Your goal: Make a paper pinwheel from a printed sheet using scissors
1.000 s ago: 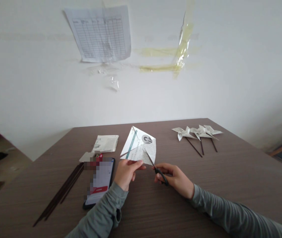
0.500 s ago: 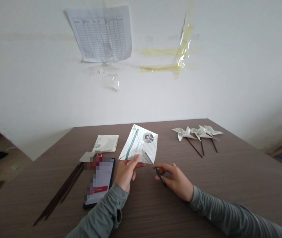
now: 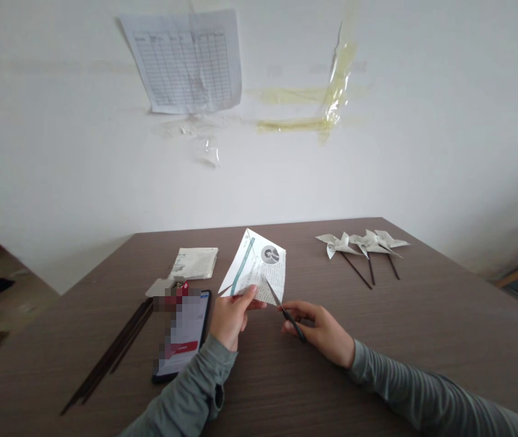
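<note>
Head view: more scissors (image 3: 286, 314) blade showing over the paper (image 3: 253, 267) than half a sec ago
Scissors axis: diagonal, tips away-left
Left hand (image 3: 231, 318): pinching paper
Right hand (image 3: 327, 332): gripping scissors

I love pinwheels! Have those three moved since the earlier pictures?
No; judged by the table's back edge, the pinwheels lie in the same place.

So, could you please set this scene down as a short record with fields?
Left hand: holding printed paper
Right hand: holding dark scissors, blades at the paper
Table, back right: three paper pinwheels
Table, left: phone with screen partly pixelated, dark sticks, stacked paper
Wall: printed sheet, yellowed tape
</note>
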